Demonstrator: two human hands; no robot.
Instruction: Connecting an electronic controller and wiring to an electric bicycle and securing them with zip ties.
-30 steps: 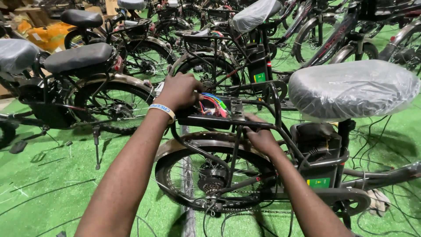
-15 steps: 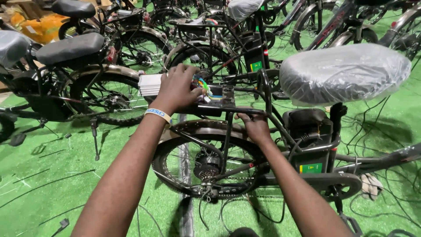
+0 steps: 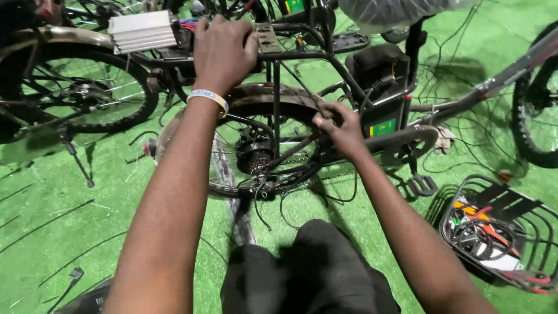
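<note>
Green turf carries the bicycle. Its rear rack [image 3: 290, 55] runs left to right above the rear wheel [image 3: 256, 145]; the left hand [image 3: 224, 49] clamps down on the rack's top, beside the finned silver box [image 3: 142, 32]. Lower and nearer, the right hand [image 3: 340, 128] pinches cables against the frame, arm bent. A wire basket [image 3: 500, 232] sits near the turf's right edge.

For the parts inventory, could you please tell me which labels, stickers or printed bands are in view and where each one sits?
Green label: rectangular sticker on the black box under the saddle post, beside the right hand.
Second green label: rectangular, at the top edge on a bike behind, partly cut off.
Wristband: white band with blue print, around the wrist of the left hand.
</note>
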